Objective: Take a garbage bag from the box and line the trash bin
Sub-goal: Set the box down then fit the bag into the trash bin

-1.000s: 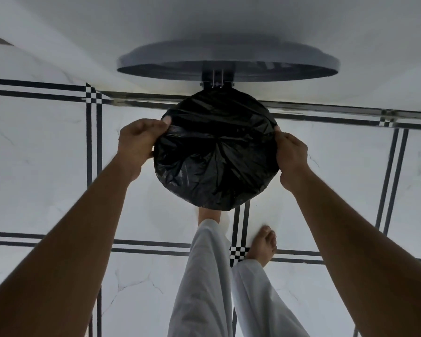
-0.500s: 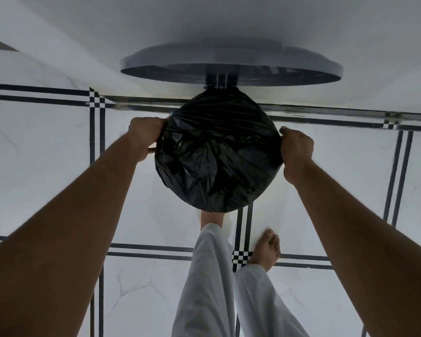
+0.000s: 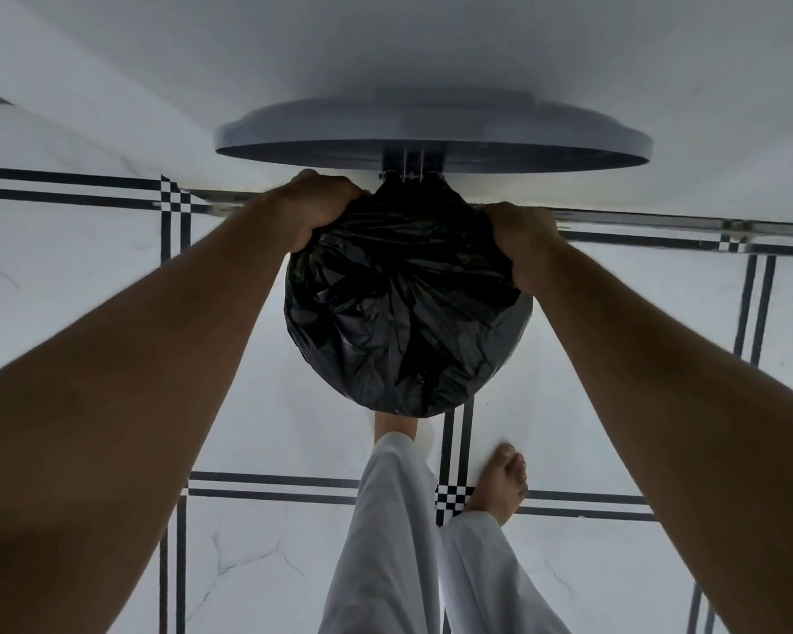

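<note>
A black garbage bag covers the round mouth of the trash bin and folds over its rim; the bin's grey side shows only as a sliver at the right. The grey lid stands open behind it on its hinge. My left hand grips the bag's edge at the rim's far left. At the far right of the rim my right hand grips the edge too. One of my feet is partly hidden under the bin's front, apparently on the pedal.
The bin stands on a white tiled floor with black lines, close to a white wall. My other bare foot rests on the floor just in front of the bin.
Both hands have slid along the rim from its sides toward the back near the hinge, still holding the bag's edge. The view has moved closer to the bin.
</note>
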`<state>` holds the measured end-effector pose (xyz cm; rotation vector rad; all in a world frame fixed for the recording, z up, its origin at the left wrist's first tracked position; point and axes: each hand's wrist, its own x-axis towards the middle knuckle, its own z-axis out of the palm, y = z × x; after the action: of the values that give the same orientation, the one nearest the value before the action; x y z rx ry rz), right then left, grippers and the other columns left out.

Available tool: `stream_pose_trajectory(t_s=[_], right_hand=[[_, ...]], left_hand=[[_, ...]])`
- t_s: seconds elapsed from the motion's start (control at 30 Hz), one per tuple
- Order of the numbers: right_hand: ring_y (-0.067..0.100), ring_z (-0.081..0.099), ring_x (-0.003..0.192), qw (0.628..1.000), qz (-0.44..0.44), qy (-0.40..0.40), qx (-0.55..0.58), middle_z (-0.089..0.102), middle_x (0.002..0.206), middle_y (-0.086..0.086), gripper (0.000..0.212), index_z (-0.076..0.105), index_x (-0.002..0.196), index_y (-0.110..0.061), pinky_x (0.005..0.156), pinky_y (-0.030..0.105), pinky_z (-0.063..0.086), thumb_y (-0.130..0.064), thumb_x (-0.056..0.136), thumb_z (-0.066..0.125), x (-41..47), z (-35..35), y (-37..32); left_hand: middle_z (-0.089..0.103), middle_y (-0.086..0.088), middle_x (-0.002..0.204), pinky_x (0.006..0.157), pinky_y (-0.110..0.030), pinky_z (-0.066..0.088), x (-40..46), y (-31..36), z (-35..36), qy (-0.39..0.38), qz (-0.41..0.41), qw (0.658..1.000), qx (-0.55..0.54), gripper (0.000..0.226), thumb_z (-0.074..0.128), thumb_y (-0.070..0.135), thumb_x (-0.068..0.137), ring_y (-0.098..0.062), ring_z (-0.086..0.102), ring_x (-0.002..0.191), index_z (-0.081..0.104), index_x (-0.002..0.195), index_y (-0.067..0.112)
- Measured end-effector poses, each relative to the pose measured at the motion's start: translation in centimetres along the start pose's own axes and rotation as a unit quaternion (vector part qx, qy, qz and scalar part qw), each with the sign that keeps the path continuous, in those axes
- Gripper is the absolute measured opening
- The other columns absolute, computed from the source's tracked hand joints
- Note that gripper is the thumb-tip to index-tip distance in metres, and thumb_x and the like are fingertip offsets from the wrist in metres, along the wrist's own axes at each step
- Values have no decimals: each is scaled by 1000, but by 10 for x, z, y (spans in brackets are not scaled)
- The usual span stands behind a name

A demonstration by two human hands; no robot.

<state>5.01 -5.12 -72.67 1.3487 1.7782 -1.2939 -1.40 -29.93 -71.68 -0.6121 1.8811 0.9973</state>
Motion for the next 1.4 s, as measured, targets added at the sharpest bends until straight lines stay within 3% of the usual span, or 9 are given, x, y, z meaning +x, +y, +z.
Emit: stream_pose_trajectory(t_s=[0.13, 0.23, 0.37, 0.47, 0.63, 0.9, 1.07, 1.23, 1.4], right_hand=[[30, 69, 102, 999, -40, 14, -14, 72, 120, 13, 48, 66, 138, -5, 81, 30, 50, -39, 104, 71, -1, 0, -8], [27, 68, 91, 981, -166, 97, -17, 79, 103, 8, 34, 76, 99, -14, 75, 32, 53, -42, 107, 59, -10, 4, 1], [14, 70, 93, 933, -310, 175, -60, 75, 94, -14, 28, 72, 92, -30, 89, 39, 56, -52, 104, 60, -37, 8, 32], [20, 71, 105, 918, -349, 134, -135, 78, 107, -10, 34, 75, 114, -33, 97, 48, 56, -57, 107, 51, -46, 13, 49], [18, 66, 88, 942, -295, 68, -148, 72, 92, -8, 46, 67, 95, -26, 72, 34, 43, -55, 114, 38, -37, 14, 44], [8, 49, 66, 930, -303, 44, -202, 52, 70, -5, 55, 41, 71, -25, 59, 30, 34, -55, 117, 36, -27, 6, 39], [7, 46, 64, 929, -309, 48, -200, 49, 67, -7, 55, 39, 70, -26, 58, 30, 32, -54, 117, 38, -27, 5, 38], [4, 48, 66, 933, -305, 49, -185, 52, 69, -7, 55, 41, 70, -24, 60, 26, 34, -53, 117, 40, -26, 5, 40], [7, 47, 64, 936, -304, 45, -170, 50, 67, -7, 56, 41, 70, -24, 60, 28, 34, -56, 116, 40, -23, 7, 42]], left_hand=[[72, -11, 138, 90, -30, 58, 11, 11, 8, -3, 18, 996, 89, 51, 73, 45, 105, -28, 73, 114, 72, 141, 9], [68, -10, 150, 111, -34, 53, 13, 9, 11, 20, 38, 997, 61, 58, 67, 52, 107, -29, 67, 133, 69, 148, 11], [77, -11, 130, 106, -42, 55, -12, -13, 11, 192, 77, 978, 34, 25, 58, 32, 106, -33, 70, 120, 79, 108, 18], [74, -4, 111, 96, -41, 53, -65, -45, 29, 380, 219, 894, 92, 23, 53, 29, 98, -27, 67, 109, 73, 97, 19], [73, -5, 102, 84, -39, 51, -102, -75, 100, 259, 442, 828, 226, 15, 61, 19, 104, -25, 64, 96, 74, 108, 14], [1, -18, 184, 137, -60, 8, -41, -121, 112, -33, 77, 898, 432, 132, 66, 88, 84, -46, 3, 170, -4, 177, 29], [40, -21, 169, 126, -58, 33, -59, -100, 117, 68, 123, 899, 415, 79, 47, 67, 108, -45, 36, 157, 32, 171, 21], [81, -12, 111, 100, -52, 49, -82, -87, 126, 262, 253, 839, 405, 33, 55, 31, 101, -41, 68, 112, 79, 116, 14], [80, -17, 119, 94, -47, 61, -65, -66, 137, 155, 152, 940, 263, 30, 61, 17, 102, -44, 75, 115, 78, 126, 20]])
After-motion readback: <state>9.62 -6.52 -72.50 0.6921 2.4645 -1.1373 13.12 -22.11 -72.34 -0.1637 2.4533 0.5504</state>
